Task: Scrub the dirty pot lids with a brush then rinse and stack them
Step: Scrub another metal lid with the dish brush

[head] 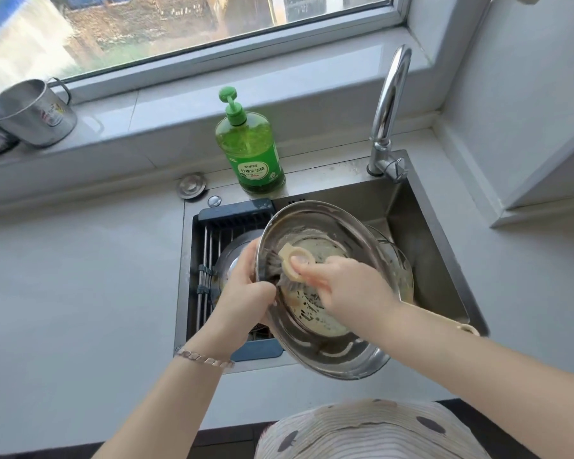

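The left hand point(246, 293) grips the left rim of a big steel lid point(342, 356), fingers curled over the edge. The right hand point(352, 286) is closed round the brush point(295, 265) & pushes its bristles onto the lid's inside, which has yellow muck on it. The lid is tilted, held up over the sink point(421, 226). A 2nd lid point(403, 270) sits just behind it. A rack point(212, 233) lies across the sink's left side. Green soap bottle point(252, 150) & tap point(390, 94) stand at the back.

Single head-worn wide-angle view: looks steeply down and forward, close above sink point(428, 233) in worktop point(80, 293); window point(179, 28) along top edge.
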Motion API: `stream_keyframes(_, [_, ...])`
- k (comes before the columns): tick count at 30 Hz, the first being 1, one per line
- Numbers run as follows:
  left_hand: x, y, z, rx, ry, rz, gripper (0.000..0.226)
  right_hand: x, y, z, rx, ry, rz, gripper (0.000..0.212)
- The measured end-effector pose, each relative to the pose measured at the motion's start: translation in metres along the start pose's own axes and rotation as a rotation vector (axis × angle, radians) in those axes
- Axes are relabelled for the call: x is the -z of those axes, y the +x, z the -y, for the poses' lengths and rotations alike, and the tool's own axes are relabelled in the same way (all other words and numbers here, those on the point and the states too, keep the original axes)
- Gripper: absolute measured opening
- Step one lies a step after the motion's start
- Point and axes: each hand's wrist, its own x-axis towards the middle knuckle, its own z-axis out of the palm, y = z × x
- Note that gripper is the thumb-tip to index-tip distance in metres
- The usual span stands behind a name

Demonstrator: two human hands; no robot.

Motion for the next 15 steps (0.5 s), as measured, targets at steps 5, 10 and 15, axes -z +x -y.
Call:
stream_keyframes(5, [0.010,0.008,0.003,-0.027,0.005,-0.251,0.053,-0.018,-0.042,-0.003,0.307,-0.209,-0.013,0.062])
stream_keyframes(10, [-0.002,0.014,0.004,-0.128,0.247,-0.293,0.026,-0.012,-0.018,-0.004,0.285,-0.244,-0.064,0.068])
stream_keyframes(15, [0.006,0.026,0.002,-0.086,0.204,-0.422,0.033,-0.017,-0.025,0.000,0.344,-0.257,-0.032,0.069])
